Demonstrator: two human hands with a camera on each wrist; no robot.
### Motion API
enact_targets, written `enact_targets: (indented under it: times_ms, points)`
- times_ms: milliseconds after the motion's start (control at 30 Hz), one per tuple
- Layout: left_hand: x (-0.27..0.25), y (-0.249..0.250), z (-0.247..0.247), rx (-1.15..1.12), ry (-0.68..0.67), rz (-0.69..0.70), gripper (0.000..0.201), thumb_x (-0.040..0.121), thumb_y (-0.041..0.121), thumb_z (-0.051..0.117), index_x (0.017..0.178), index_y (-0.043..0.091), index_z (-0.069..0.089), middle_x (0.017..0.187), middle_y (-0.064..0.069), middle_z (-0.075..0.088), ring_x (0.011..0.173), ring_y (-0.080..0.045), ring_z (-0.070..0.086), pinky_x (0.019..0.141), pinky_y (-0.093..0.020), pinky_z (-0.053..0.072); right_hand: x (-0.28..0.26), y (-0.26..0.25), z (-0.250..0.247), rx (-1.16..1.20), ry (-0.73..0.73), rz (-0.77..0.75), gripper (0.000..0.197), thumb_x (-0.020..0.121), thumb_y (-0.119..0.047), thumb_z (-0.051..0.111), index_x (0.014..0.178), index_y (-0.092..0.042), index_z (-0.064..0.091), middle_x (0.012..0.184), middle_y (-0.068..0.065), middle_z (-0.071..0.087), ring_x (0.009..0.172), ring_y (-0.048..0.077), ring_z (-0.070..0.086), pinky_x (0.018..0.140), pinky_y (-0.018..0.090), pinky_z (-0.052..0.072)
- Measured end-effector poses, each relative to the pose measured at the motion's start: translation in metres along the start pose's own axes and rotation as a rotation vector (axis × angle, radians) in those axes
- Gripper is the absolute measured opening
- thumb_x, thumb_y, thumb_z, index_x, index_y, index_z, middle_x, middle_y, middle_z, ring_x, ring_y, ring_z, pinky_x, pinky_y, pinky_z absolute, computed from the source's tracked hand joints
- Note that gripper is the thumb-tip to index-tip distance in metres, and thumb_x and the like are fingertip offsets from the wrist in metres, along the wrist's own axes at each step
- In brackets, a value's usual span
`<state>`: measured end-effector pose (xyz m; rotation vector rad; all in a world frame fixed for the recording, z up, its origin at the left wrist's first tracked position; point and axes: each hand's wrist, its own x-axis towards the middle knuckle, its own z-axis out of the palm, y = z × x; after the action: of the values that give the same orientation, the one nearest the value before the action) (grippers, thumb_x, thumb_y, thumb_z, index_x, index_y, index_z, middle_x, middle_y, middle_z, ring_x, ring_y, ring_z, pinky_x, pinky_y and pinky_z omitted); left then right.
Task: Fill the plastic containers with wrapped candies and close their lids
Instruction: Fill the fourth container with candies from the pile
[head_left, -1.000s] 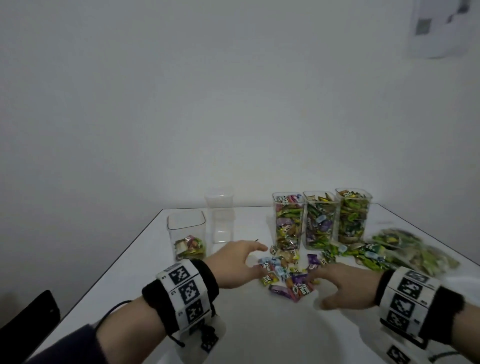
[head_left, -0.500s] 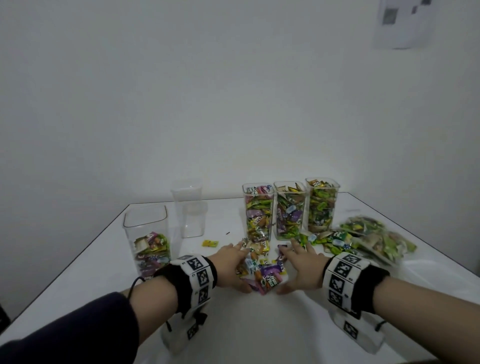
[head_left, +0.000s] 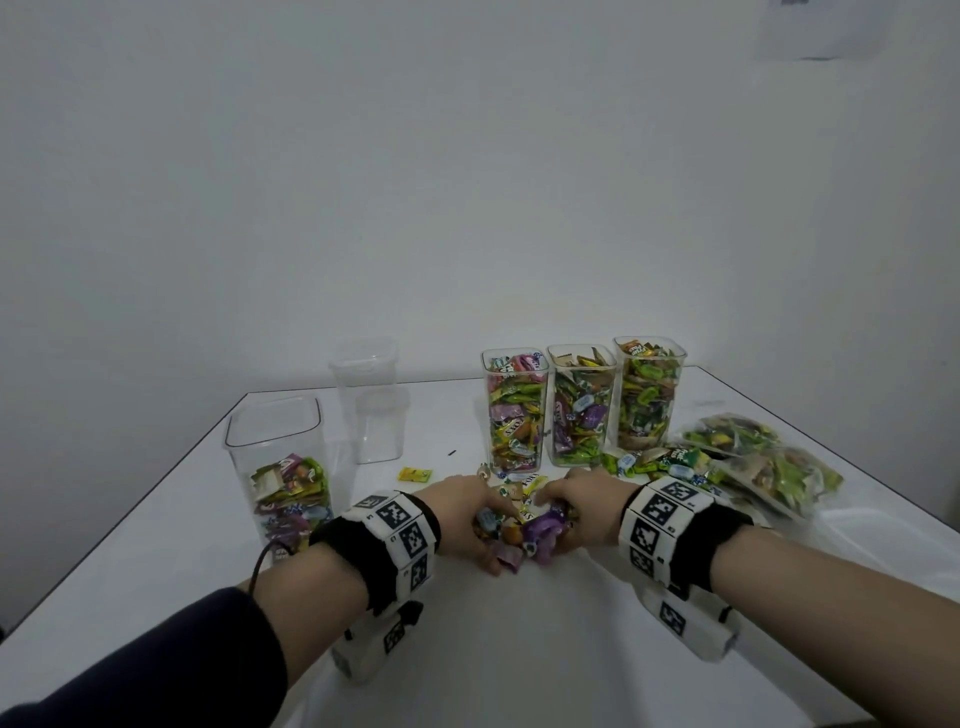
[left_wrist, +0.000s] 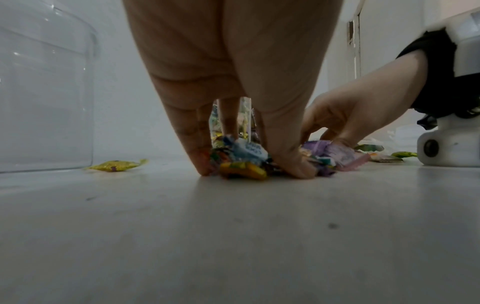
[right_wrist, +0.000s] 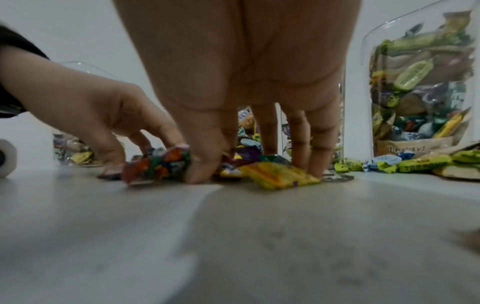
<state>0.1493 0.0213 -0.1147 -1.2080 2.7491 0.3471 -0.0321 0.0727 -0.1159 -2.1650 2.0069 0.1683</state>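
Note:
A small heap of wrapped candies (head_left: 540, 529) lies on the white table (head_left: 519, 649) in front of three full clear containers (head_left: 582, 405). My left hand (head_left: 485, 530) and right hand (head_left: 558, 525) cup the heap from either side, fingers curled down round the candies. In the left wrist view my left hand (left_wrist: 252, 166) has its thumb and fingertips on the table with candies (left_wrist: 246, 153) pinched between them. In the right wrist view my right hand (right_wrist: 255, 170) grips candies, a yellow one (right_wrist: 280, 174) among them. A partly filled container (head_left: 278, 467) stands to the left.
An empty clear container (head_left: 371, 405) stands behind the partly filled one. One yellow candy (head_left: 414, 474) lies alone left of the heap. Loose candies (head_left: 654, 462) and clear candy bags (head_left: 763, 462) lie at the right. The table's left edge (head_left: 130, 525) is close to the partly filled container.
Both hands have drawn together from apart and now close round the heap. The candies are bunched tighter and nearer to me. The head view has shifted left and closer.

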Motion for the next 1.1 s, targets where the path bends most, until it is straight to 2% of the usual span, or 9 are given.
enact_targets:
  times_ms: [100, 167, 233, 333, 500, 667, 833, 967, 1100]
  points:
    - [0.0, 0.001, -0.001, -0.04, 0.071, 0.001, 0.051, 0.076, 0.024, 0.078, 0.124, 0.028, 0.062, 0.125, -0.004, 0.055, 0.116, -0.022, 0.052, 0.093, -0.028, 0.044, -0.001, 0.002, -0.003, 0.048, 0.064, -0.057, 0.038, 0.084, -0.021, 0.068, 0.121, -0.018, 0.06, 0.12, 0.005, 0.062, 0.112, 0.022, 0.056, 0.085, 0.021, 0.04]
    - [-0.001, 0.001, -0.002, -0.065, 0.118, -0.006, 0.044, 0.075, 0.021, 0.079, 0.117, 0.024, 0.067, 0.121, -0.003, 0.058, 0.113, -0.021, 0.053, 0.086, -0.024, 0.043, -0.001, 0.004, -0.004, 0.091, 0.089, -0.049, 0.031, 0.082, -0.007, 0.065, 0.112, -0.016, 0.066, 0.115, 0.005, 0.065, 0.108, 0.019, 0.059, 0.081, 0.022, 0.043]
    - [-0.001, 0.0, -0.002, -0.079, 0.152, -0.026, 0.041, 0.073, 0.021, 0.08, 0.112, 0.022, 0.069, 0.12, -0.002, 0.06, 0.108, -0.019, 0.055, 0.08, -0.022, 0.042, 0.0, 0.005, -0.006, 0.126, 0.119, -0.032, 0.026, 0.082, -0.001, 0.061, 0.104, -0.012, 0.069, 0.112, 0.006, 0.066, 0.104, 0.019, 0.061, 0.078, 0.022, 0.045]
    - [-0.002, 0.0, -0.004, -0.105, 0.242, -0.07, 0.033, 0.073, 0.022, 0.081, 0.105, 0.019, 0.073, 0.113, -0.003, 0.06, 0.098, -0.017, 0.055, 0.071, -0.019, 0.036, 0.0, 0.007, -0.008, 0.156, 0.199, -0.001, 0.021, 0.086, -0.005, 0.059, 0.103, -0.011, 0.068, 0.111, 0.005, 0.066, 0.103, 0.019, 0.061, 0.079, 0.024, 0.047]
    - [-0.001, -0.003, -0.006, -0.185, 0.42, -0.101, 0.014, 0.081, 0.012, 0.072, 0.095, 0.015, 0.076, 0.105, -0.006, 0.066, 0.095, -0.02, 0.06, 0.067, -0.014, 0.034, 0.001, 0.006, -0.009, 0.229, 0.337, 0.021, 0.023, 0.092, -0.011, 0.056, 0.113, -0.01, 0.064, 0.113, 0.01, 0.066, 0.102, 0.024, 0.061, 0.079, 0.026, 0.044]
    - [-0.001, -0.002, -0.007, -0.278, 0.508, -0.141, 0.013, 0.082, 0.014, 0.073, 0.094, 0.013, 0.075, 0.098, -0.006, 0.068, 0.082, -0.014, 0.057, 0.067, -0.017, 0.037, 0.003, 0.008, -0.007, 0.297, 0.416, 0.02, 0.021, 0.092, -0.016, 0.059, 0.111, -0.009, 0.064, 0.109, 0.01, 0.066, 0.103, 0.024, 0.06, 0.08, 0.025, 0.043]
    - [-0.004, -0.001, -0.009, -0.377, 0.624, -0.158, 0.01, 0.081, 0.017, 0.073, 0.09, 0.011, 0.076, 0.091, -0.007, 0.067, 0.077, -0.015, 0.058, 0.071, -0.022, 0.044, -0.001, 0.008, -0.008, 0.375, 0.528, 0.012, 0.018, 0.092, -0.015, 0.058, 0.108, -0.009, 0.065, 0.098, 0.009, 0.069, 0.081, 0.017, 0.059, 0.073, 0.024, 0.047]
    - [-0.01, -0.003, -0.008, -0.39, 0.65, -0.181, 0.011, 0.081, 0.018, 0.074, 0.089, 0.011, 0.076, 0.088, -0.006, 0.067, 0.075, -0.016, 0.06, 0.071, -0.021, 0.043, -0.006, 0.005, -0.008, 0.409, 0.577, -0.028, 0.018, 0.092, -0.014, 0.058, 0.108, -0.011, 0.063, 0.099, 0.008, 0.069, 0.089, 0.02, 0.063, 0.077, 0.023, 0.046]
    - [-0.022, -0.008, -0.005, -0.363, 0.669, -0.204, 0.012, 0.079, 0.021, 0.076, 0.088, 0.014, 0.076, 0.078, 0.005, 0.058, 0.072, -0.008, 0.052, 0.065, -0.014, 0.035, -0.013, -0.002, -0.009, 0.431, 0.569, -0.094, 0.016, 0.091, -0.01, 0.058, 0.106, -0.009, 0.063, 0.097, 0.007, 0.068, 0.089, 0.021, 0.064, 0.079, 0.023, 0.047]
